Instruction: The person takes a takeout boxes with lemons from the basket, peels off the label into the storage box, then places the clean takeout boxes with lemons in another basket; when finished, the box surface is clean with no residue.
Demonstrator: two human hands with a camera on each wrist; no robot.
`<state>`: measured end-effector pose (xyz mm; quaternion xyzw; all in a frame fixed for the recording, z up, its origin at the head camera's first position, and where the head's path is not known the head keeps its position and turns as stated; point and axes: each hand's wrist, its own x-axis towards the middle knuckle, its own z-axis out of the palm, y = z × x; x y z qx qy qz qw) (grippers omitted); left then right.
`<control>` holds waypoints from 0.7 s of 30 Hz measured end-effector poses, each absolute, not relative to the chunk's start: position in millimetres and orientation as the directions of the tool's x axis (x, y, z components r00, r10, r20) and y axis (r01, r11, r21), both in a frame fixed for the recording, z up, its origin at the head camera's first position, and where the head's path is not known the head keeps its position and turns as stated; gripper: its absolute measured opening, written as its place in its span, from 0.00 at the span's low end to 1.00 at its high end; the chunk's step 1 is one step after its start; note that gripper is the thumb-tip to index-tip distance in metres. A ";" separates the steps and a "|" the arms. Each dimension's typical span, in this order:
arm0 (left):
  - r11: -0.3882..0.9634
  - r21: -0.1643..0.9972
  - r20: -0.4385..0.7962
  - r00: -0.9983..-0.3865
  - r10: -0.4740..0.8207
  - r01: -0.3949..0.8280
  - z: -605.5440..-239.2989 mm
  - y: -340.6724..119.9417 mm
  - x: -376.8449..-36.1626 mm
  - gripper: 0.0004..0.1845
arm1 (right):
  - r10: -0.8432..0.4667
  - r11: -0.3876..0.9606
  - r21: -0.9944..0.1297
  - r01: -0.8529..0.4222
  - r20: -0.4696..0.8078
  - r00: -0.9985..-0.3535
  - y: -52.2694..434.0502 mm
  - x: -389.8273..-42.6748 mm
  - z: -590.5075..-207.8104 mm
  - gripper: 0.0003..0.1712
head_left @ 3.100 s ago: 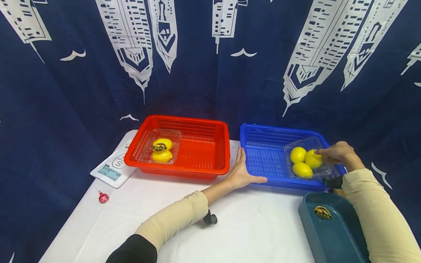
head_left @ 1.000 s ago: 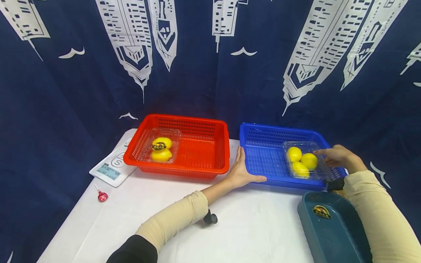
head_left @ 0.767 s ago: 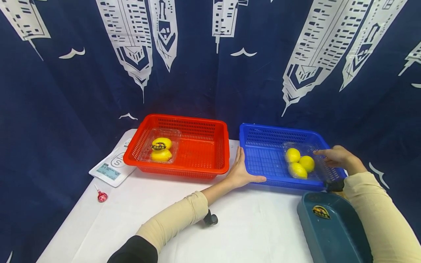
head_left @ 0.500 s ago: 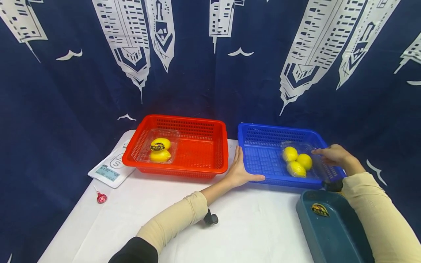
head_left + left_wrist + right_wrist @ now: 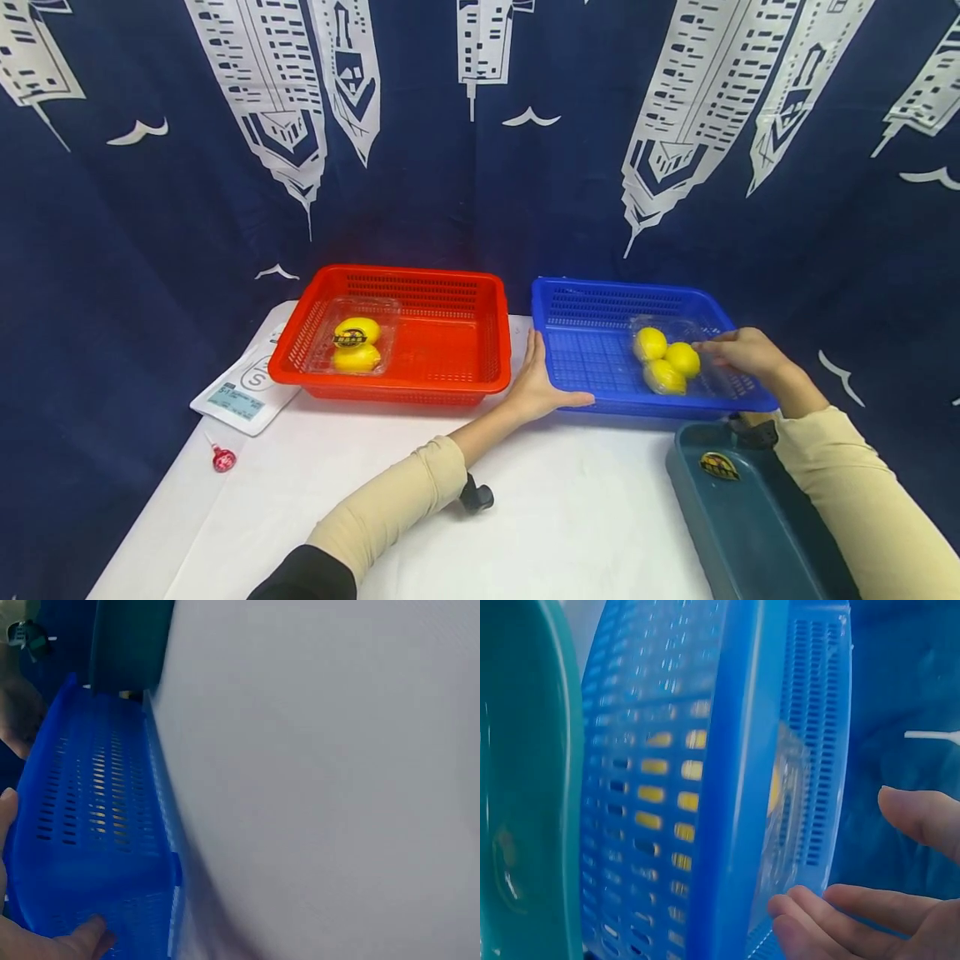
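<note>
In the head view, a clear plastic clamshell (image 5: pixel 671 325) with three lemons (image 5: pixel 683 359) lies in the right part of the blue basket (image 5: pixel 588 362). My right hand (image 5: pixel 750 354) reaches over the basket's right end, its fingertips right at the clamshell. The right wrist view shows this hand's thumb (image 5: pixel 922 817) well apart from its fingers (image 5: pixel 832 922). At the basket's front left corner is my left hand (image 5: pixel 536 387), fingers straight along the left side and thumb on the front wall. The left wrist view shows its thumb (image 5: pixel 90 937) against the blue plastic.
A red basket (image 5: pixel 450 385) stands to the left, holding a clear clamshell (image 5: pixel 390 312) of two lemons with a black label. Under its left end lies a white scale (image 5: pixel 236 402), near a red lollipop (image 5: pixel 222 459). A teal tray (image 5: pixel 690 492) with a black-gold sticker (image 5: pixel 718 466) sits front right.
The clamshell with three lemons has come down and settled slightly left in the blue basket, and my right hand has shifted left a little. My left hand stays at the basket's corner.
</note>
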<state>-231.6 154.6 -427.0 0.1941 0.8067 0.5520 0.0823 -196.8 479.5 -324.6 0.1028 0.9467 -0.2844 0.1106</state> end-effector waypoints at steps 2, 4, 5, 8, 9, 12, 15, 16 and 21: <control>0.321 0.922 0.073 -0.913 0.402 0.216 -422.7 155.5 -229.3 0.71 | 0.120 0.824 -0.518 0.231 -0.239 -0.964 476.0 -194.3 -323.6 0.42; 0.343 0.917 0.059 -0.917 0.395 0.206 -416.7 156.3 -226.1 0.69 | 0.113 0.818 -0.532 0.218 -0.223 -0.968 472.1 -191.7 -322.6 0.41; 0.360 0.910 0.051 -0.919 0.392 0.204 -413.2 156.3 -224.3 0.68 | 0.110 0.816 -0.537 0.213 -0.218 -0.970 470.1 -190.4 -322.1 0.41; 0.423 0.881 0.038 -0.921 0.387 0.214 -402.2 152.3 -218.5 0.65 | 0.098 0.810 -0.550 0.202 -0.213 -0.972 461.9 -187.7 -321.3 0.43; 0.441 0.870 0.037 -0.920 0.390 0.222 -397.9 150.0 -216.6 0.64 | 0.093 0.808 -0.555 0.199 -0.213 -0.973 458.6 -186.8 -321.0 0.44; 0.472 0.842 0.046 -0.907 0.420 0.262 -383.9 140.2 -210.0 0.61 | 0.072 0.809 -0.559 0.181 -0.210 -0.975 448.9 -184.8 -320.4 0.46; 0.483 0.811 0.087 -0.884 0.459 0.330 -370.7 125.4 -204.5 0.58 | 0.048 0.809 -0.566 0.156 -0.201 -0.978 436.7 -182.1 -318.6 0.47; 0.483 0.800 0.106 -0.876 0.471 0.356 -367.2 118.7 -203.4 0.56 | 0.041 0.809 -0.569 0.148 -0.196 -0.980 432.4 -181.1 -318.0 0.47; 0.479 0.740 0.223 -0.844 0.488 0.472 -355.5 76.4 -203.9 0.48 | 0.006 0.799 -0.593 0.102 -0.162 -0.987 411.0 -174.6 -316.3 0.45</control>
